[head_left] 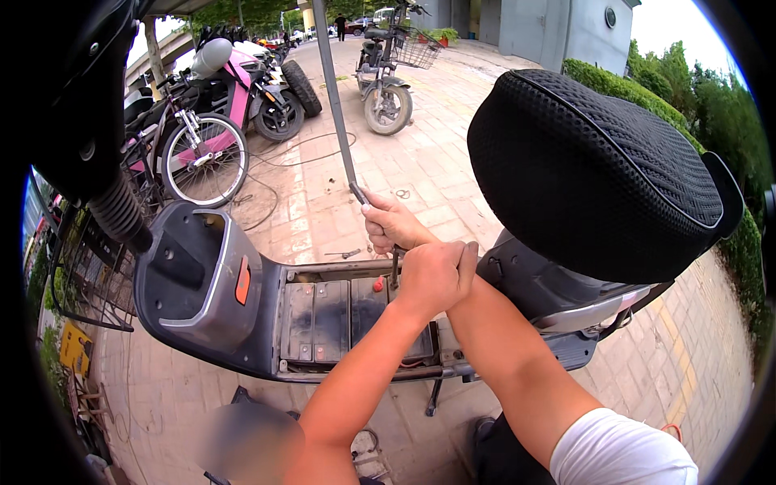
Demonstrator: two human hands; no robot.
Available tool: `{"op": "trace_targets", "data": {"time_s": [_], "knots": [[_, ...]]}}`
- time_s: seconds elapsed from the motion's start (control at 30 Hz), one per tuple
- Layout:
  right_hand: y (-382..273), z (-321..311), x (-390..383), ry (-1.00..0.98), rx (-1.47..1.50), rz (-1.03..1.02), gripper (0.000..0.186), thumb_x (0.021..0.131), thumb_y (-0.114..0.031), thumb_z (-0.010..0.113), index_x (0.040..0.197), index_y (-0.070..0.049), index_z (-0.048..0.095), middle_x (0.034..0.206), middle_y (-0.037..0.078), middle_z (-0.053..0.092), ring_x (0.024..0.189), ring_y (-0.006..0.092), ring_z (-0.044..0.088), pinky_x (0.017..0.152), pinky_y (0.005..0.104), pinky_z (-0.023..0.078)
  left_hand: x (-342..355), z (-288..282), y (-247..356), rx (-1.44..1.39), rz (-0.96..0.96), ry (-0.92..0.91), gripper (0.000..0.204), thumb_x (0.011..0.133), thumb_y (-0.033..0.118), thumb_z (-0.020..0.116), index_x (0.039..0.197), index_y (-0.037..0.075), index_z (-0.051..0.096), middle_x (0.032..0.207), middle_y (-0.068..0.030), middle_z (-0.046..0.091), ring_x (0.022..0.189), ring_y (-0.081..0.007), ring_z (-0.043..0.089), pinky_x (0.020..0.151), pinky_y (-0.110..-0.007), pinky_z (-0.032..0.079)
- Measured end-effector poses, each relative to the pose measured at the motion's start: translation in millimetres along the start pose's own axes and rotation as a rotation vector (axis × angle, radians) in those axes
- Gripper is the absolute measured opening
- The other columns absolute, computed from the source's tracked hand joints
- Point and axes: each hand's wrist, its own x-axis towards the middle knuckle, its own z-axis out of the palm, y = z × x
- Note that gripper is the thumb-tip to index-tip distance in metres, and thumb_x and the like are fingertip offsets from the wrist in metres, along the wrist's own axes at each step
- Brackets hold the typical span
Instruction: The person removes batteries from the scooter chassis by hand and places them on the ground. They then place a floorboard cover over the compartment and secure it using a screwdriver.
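Two signs of colour mark the left side: a yellow box-like thing [77, 347] low by the wire basket [85, 275], its dark marking too blurred to make out; and an orange rectangular reflector [242, 280] upright on the grey front panel [198, 275] of the scooter. Right of that the footboard lies open on a row of black batteries [331, 319], with small red patches on their near faces; a red cap [377, 284] sits on a terminal at the far edge. Just beside the cap a dark-handled tool [394, 263] stands upright over the batteries; the right hand [388, 225], reaching across behind, is curled tight round its upper end; the left hand [436, 276] is clenched in a fist lower on the shaft, so the arms cross. Further right the black mesh seat [598, 170] is tipped up above the forearms. Judging from this, the tip could slip off under hard pressure and bridge two terminals, causing a short; crossed arms make a slip harder to catch; the raised seat could drop if knocked.
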Motion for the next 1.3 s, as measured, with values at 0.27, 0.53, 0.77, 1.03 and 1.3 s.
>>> {"op": "trace_targets", "data": {"time_s": [0.27,0.53,0.77,1.03,1.3], "knots": [[42.0,-4.0,-3.9,0.113,-0.309,0.144,0.031,0.096,-0.028,0.056,0.119,-0.007,0.059,0.067,0.000,0.051,0.051,0.0106,0.045,0.049,0.0272,0.041,25.0,10.5,-13.7,0.089,-0.181,-0.111,0.027,0.093,0.024,0.052,0.097,-0.003,0.056,0.086,-0.0236,0.062,0.080,-0.0397,0.061,0.070,-0.046,0.049],[90.0,-44.1,-26.8,0.366,-0.787,-0.347,0.032,0.087,-0.027,0.060,0.109,-0.003,0.058,0.101,0.013,0.062,0.088,0.0250,0.060,0.076,0.0369,0.047,47.1,7.0,-51.6,-0.032,-0.333,0.070,0.029,0.094,0.014,0.049,0.117,-0.003,0.053,0.110,-0.0242,0.058,0.106,-0.0395,0.054,0.093,-0.043,0.043],[70.5,14.2,-53.4,0.449,-1.384,-0.488,0.031,0.083,-0.032,0.058,0.095,-0.004,0.062,0.090,0.021,0.066,0.090,0.0415,0.061,0.079,0.0496,0.047,40.4,-1.0,-59.3,0.048,-0.226,0.315,0.031,0.091,0.014,0.055,0.116,-0.003,0.055,0.105,-0.0219,0.059,0.099,-0.0380,0.056,0.090,-0.042,0.044],[61.1,1.0,-39.8,0.530,-1.481,0.030,0.028,0.087,-0.027,0.056,0.098,-0.002,0.060,0.085,0.022,0.066,0.086,0.0405,0.064,0.077,0.0515,0.049,-73.5,-53.5,-54.0,-0.103,-0.315,-0.125,0.019,0.084,0.017,0.065,0.080,-0.001,0.063,0.070,-0.0117,0.061,0.069,-0.0280,0.059,0.069,-0.036,0.047],[63.4,-8.8,-31.9,0.403,-1.427,-0.143,0.031,0.086,-0.025,0.055,0.101,0.002,0.056,0.085,0.025,0.065,0.083,0.0428,0.063,0.075,0.0497,0.050,-93.6,-49.3,-149.5,-0.187,-0.533,-0.052,0.026,0.088,0.016,0.061,0.105,-0.003,0.065,0.095,-0.0140,0.068,0.082,-0.0211,0.062,0.077,-0.032,0.048]]}}
